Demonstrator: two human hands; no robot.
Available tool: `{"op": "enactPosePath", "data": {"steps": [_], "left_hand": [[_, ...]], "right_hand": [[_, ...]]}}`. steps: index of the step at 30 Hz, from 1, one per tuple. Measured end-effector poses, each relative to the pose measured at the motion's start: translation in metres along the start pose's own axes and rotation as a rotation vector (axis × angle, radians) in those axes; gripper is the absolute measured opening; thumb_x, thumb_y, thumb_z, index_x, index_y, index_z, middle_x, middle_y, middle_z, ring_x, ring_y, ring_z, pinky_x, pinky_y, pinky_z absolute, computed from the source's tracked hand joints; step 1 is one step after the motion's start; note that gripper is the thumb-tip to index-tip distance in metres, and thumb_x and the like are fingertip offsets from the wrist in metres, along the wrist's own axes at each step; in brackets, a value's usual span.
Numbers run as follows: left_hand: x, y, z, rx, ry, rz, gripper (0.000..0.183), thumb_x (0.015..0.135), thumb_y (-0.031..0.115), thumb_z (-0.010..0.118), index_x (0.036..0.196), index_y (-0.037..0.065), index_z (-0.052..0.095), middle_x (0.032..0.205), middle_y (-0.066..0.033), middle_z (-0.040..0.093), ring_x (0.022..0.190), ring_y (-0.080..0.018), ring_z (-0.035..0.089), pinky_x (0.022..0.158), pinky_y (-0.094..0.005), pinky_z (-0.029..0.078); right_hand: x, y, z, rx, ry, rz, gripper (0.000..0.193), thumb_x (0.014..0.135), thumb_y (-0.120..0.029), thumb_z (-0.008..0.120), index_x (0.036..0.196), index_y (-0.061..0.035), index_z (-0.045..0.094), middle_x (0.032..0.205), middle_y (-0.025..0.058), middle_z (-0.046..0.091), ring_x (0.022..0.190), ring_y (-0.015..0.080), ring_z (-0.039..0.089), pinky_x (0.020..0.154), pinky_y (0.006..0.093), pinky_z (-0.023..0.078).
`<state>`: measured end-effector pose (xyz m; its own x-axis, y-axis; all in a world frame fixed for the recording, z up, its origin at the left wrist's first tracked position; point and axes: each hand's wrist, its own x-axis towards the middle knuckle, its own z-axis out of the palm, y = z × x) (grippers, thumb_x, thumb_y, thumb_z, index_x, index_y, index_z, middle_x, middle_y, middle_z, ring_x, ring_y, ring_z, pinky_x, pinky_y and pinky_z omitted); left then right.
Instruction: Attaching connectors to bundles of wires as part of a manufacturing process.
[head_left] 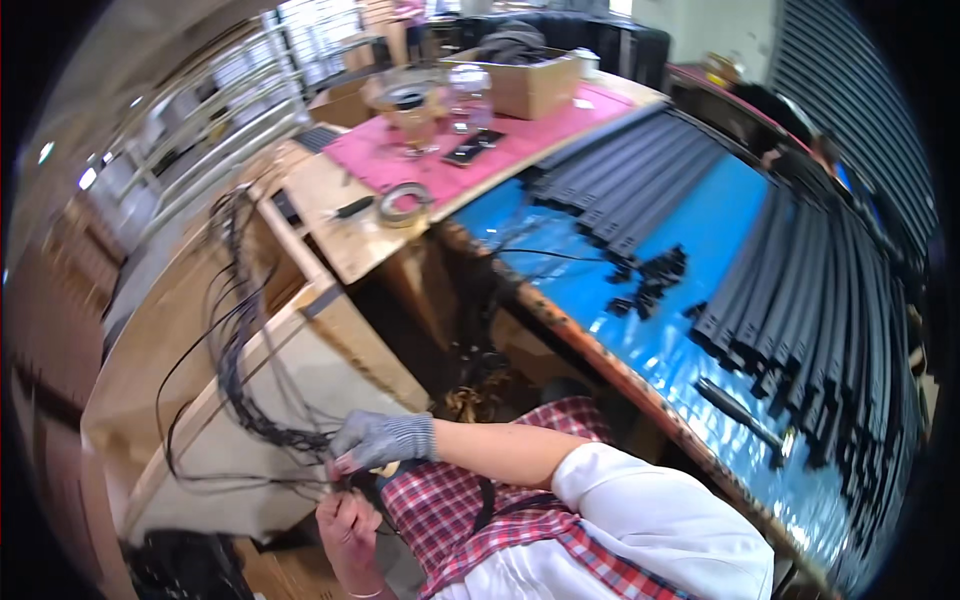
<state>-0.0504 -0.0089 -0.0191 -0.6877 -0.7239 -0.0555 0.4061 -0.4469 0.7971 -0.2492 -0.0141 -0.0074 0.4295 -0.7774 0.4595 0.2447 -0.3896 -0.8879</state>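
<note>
A bundle of thin black cables (238, 385) hangs over the edge of a wooden box in front of me. My right hand (378, 441), in a grey knit glove, is closed around the near ends of these cables. Just below it, my bare left hand (350, 522) has its fingers curled into a pinch at the cable ends. The two hands almost meet, and the exact ends between them are blurred. Some cables loop out to the left before coming back towards my fingers.
Rows of dark grey strips (800, 290) lie on a blue-covered table to the right, with a black-handled tool (738, 412). On the pink-covered bench (360, 160) are a tape roll (404, 203), phone (473, 147), jars and a cardboard box (530, 85). A person works at far right.
</note>
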Motion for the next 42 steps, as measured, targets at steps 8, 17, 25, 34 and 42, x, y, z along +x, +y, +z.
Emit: {"op": "enactPosePath", "data": {"steps": [8,17,25,34,42], "left_hand": [[0.006,-0.024,0.022,0.852,0.551,0.469,0.011,0.084,0.005,0.049,0.073,0.003,0.048,0.062,0.0034,0.043,0.051,-0.0038,0.037,0.045,-0.0191,0.029],[0.010,0.012,0.029,-0.418,-0.194,-0.168,0.012,0.087,0.012,0.043,0.084,0.002,0.048,0.055,0.0015,0.036,0.043,-0.0072,0.030,0.044,-0.0227,0.026],[-0.001,0.024,0.032,-0.134,-0.067,0.002,0.017,0.088,0.013,0.044,0.080,0.000,0.052,0.054,0.0019,0.041,0.044,-0.0045,0.030,0.043,-0.0202,0.025],[-0.007,0.022,0.030,0.649,0.333,0.253,0.016,0.087,0.010,0.046,0.082,-0.003,0.054,0.056,-0.0007,0.049,0.046,-0.0043,0.038,0.045,-0.0172,0.029],[-0.017,0.039,0.034,0.505,0.261,0.058,0.015,0.085,0.009,0.047,0.080,-0.003,0.054,0.057,-0.0007,0.050,0.045,-0.0044,0.038,0.043,-0.0182,0.029]], "right_hand": [[0.018,0.009,0.040,-0.853,0.346,-0.005,0.023,0.076,-0.022,0.055,0.067,-0.0009,0.051,0.067,0.0187,0.051,0.066,0.0359,0.049,0.060,0.0416,0.039],[0.014,-0.036,0.019,-0.044,0.374,0.239,0.028,0.074,-0.025,0.064,0.074,0.0023,0.057,0.068,0.0040,0.057,0.062,0.0108,0.052,0.054,0.0245,0.042],[0.023,-0.009,0.023,0.123,0.249,0.171,0.023,0.076,-0.021,0.063,0.081,0.0013,0.059,0.065,-0.0008,0.056,0.055,0.0074,0.046,0.050,0.0252,0.039],[0.024,-0.015,0.027,-0.148,0.303,0.285,0.018,0.078,-0.017,0.060,0.080,0.0008,0.059,0.061,0.0062,0.054,0.060,0.0100,0.050,0.057,0.0241,0.042],[0.025,-0.027,0.018,-0.433,-0.003,0.220,0.016,0.079,-0.016,0.058,0.085,-0.0005,0.060,0.072,0.0103,0.058,0.067,0.0148,0.055,0.062,0.0257,0.044]]}}
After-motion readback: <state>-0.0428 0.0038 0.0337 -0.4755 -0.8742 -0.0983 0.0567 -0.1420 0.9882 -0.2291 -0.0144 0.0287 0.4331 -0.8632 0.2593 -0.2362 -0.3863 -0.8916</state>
